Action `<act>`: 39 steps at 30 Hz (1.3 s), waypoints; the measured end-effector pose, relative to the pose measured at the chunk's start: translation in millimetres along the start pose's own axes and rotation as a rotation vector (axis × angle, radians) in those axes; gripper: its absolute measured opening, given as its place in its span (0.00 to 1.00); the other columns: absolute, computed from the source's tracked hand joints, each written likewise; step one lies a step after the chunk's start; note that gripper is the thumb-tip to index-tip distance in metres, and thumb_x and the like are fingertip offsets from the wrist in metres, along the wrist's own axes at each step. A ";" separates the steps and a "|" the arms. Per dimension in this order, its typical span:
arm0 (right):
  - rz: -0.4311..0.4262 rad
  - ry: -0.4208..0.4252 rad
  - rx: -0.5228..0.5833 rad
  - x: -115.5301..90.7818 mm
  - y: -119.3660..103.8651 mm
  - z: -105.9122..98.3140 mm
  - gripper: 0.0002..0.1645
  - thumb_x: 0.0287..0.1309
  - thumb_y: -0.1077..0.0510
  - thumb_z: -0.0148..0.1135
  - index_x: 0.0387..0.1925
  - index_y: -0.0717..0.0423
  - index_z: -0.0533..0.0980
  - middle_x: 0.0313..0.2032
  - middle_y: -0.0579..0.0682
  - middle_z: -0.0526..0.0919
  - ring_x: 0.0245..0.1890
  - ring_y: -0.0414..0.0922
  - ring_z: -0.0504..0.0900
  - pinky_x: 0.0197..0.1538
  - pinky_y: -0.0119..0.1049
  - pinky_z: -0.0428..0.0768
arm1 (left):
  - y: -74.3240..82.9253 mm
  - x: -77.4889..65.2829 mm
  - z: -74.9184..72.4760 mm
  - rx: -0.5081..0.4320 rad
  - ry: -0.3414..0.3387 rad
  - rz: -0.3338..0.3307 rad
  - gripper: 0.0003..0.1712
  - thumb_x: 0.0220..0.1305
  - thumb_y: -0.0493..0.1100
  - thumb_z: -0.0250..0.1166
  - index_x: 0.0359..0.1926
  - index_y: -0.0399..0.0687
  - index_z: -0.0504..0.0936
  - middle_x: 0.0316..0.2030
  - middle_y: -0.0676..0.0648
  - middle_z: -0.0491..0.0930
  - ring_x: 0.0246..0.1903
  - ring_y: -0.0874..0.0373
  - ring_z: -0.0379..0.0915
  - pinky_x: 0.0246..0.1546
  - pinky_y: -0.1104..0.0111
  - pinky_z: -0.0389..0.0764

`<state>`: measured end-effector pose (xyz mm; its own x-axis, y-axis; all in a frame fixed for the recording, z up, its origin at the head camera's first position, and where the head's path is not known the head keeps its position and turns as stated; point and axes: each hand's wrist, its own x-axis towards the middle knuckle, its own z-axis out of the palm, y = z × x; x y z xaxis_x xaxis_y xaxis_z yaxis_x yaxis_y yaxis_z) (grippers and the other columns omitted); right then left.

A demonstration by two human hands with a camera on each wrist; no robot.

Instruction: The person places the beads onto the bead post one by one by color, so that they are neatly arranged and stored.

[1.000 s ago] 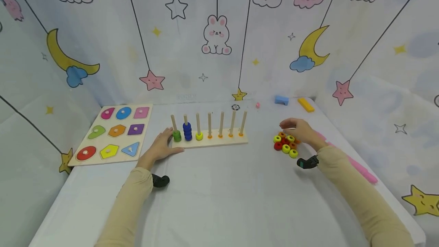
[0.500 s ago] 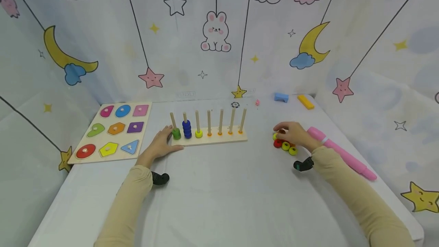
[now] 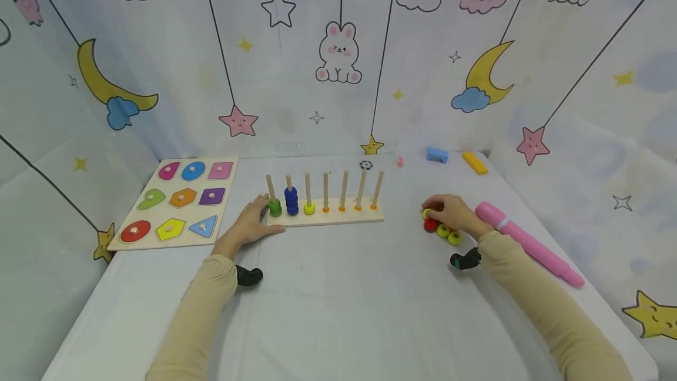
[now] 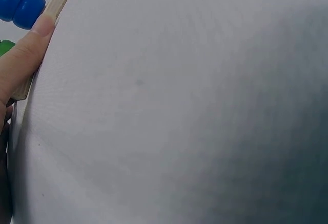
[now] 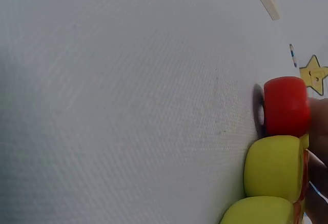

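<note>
Left grip (image 3: 250, 225) has the peg board (image 3: 345, 218) by its end, thumb at the front edge! Right grip (image 3: 451, 213) over the beads (image 3: 442, 231), pinching one or not, can't tell.

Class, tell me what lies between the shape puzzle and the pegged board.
The person's left hand lies between the shape puzzle and the pegged board, touching the latter; the head view shows this.

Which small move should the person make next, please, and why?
Perhaps the right-hand grip should pinch one round yellow bead and lift it. It covers part of the bead cluster, the third pale wooden peg from the left stands bare above its yellow bead, and the left-hand grip holds the pale wooden peg board.
</note>
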<state>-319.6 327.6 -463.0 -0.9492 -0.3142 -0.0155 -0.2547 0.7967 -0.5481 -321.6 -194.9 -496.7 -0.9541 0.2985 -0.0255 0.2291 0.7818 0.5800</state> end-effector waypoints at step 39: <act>-0.490 0.136 0.188 117.3 -250.0 42.3 0.12 0.61 0.62 0.60 0.45 0.64 0.79 0.43 0.53 0.83 0.42 0.42 0.82 0.47 0.26 0.79 | -2.2 0.8 0.5 -0.006 0.004 0.005 0.59 0.50 0.64 0.69 0.72 0.37 0.52 0.71 0.35 0.46 0.71 0.40 0.34 0.69 0.47 0.39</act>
<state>-359.5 69.7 -363.2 -0.7462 -0.5460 0.3810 -0.6479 0.4639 -0.6042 -322.8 -196.0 -498.4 -0.9537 0.3002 -0.0188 0.2331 0.7771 0.5847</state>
